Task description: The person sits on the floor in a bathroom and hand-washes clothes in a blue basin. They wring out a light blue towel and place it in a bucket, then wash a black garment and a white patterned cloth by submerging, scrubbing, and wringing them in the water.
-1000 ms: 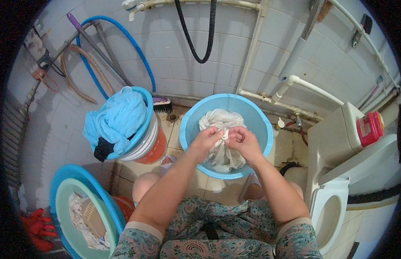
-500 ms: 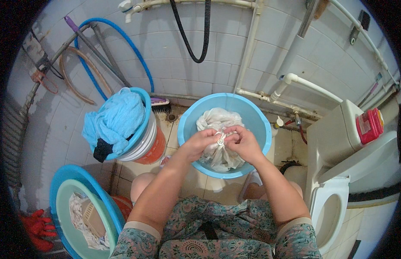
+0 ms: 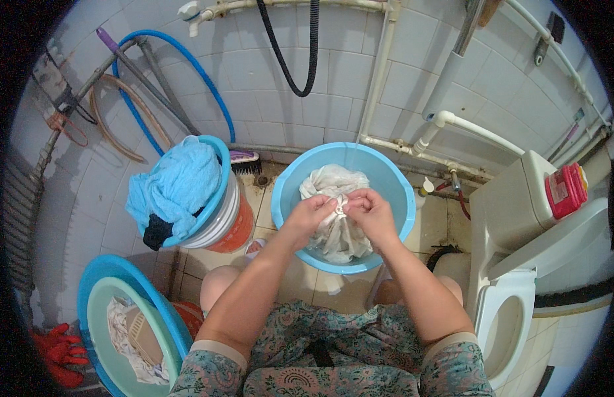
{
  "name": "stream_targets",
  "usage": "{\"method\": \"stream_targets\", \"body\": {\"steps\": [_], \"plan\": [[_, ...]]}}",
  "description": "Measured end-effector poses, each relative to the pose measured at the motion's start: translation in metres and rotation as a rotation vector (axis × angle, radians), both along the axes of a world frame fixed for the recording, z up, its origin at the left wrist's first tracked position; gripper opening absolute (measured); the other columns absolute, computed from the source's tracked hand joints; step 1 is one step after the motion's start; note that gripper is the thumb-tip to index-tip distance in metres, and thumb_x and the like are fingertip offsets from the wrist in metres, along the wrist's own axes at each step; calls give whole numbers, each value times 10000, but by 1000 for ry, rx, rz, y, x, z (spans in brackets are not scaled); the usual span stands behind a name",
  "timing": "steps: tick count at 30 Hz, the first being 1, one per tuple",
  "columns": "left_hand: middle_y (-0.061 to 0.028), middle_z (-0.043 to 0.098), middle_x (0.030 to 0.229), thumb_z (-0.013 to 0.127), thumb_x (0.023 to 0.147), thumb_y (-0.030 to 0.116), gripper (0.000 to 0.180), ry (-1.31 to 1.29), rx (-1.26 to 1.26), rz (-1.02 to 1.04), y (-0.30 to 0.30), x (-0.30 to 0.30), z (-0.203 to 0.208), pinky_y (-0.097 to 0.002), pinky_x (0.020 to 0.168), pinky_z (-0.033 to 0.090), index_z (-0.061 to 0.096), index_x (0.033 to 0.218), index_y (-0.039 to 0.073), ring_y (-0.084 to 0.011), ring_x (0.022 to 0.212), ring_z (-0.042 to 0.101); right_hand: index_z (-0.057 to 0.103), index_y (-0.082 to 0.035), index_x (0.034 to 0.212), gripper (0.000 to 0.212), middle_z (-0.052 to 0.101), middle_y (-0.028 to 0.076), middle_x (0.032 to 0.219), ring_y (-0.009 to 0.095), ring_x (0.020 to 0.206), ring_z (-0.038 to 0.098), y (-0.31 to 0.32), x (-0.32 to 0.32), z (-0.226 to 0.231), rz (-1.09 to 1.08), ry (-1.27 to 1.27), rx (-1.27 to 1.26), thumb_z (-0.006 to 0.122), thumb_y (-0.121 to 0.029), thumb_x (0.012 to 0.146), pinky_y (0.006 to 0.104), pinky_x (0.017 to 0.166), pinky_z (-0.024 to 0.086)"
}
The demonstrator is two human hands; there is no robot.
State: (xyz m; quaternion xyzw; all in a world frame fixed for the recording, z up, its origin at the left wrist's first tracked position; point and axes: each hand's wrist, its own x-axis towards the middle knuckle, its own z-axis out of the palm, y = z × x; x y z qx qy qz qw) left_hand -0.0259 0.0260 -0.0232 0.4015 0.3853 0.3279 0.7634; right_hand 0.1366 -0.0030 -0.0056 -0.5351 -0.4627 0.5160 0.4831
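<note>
Over the blue basin (image 3: 393, 182), both hands — left hand (image 3: 311, 215), right hand (image 3: 371, 213) — pinch a fold of the wet white cloth (image 3: 333, 182) between them, grip pressed together.

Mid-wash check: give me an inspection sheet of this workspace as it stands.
Surface: tiled floor, wet-looking and stained.
Job's things: white cloth bunched in the light blue basin.
Clutter: bucket heaped with blue laundry; stacked basins holding cloth; scrub brush; red gloves; red container.
Hands: left hand and right hand both pinch the cloth.
Cables: black hose; blue hose.
Surroundings: tiled wall, white pipes, toilet.
</note>
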Motion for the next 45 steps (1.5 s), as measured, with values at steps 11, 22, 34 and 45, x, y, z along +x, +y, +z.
{"method": "stream_targets", "body": {"steps": [11,22,34,45], "plan": [[-24,585,815,569,844,250,221,385,486,-35,-2,-5,2,-252,700,425,585,900,37,-86,768,501,463,-67,834,170,514,-33,729,43,657,478,5,9,5,196,105,-15,605,9,779,181,590,400],[-35,580,927,475,901,264,243,-136,79,19,-4,-8,5,-286,776,452,531,1008,53,-129,845,558,466,-62,956,144,551,32,835,110,743,544,4,4,17,238,261,-78,552,-69,840,247,640,447],[-114,525,1121,367,940,256,335,-696,8,253,10,-14,28,-399,918,409,426,1177,27,-231,1055,507,542,-20,992,415,603,138,895,255,833,586,-19,-22,-11,341,-471,121,628,-359,768,325,751,446],[-78,577,1021,515,865,286,329,853,554,-64,20,-47,14,-328,804,434,528,1097,52,-197,928,554,590,-27,1043,247,592,-13,873,60,774,512,-13,3,6,140,24,-81,599,-163,837,206,687,414]]}}
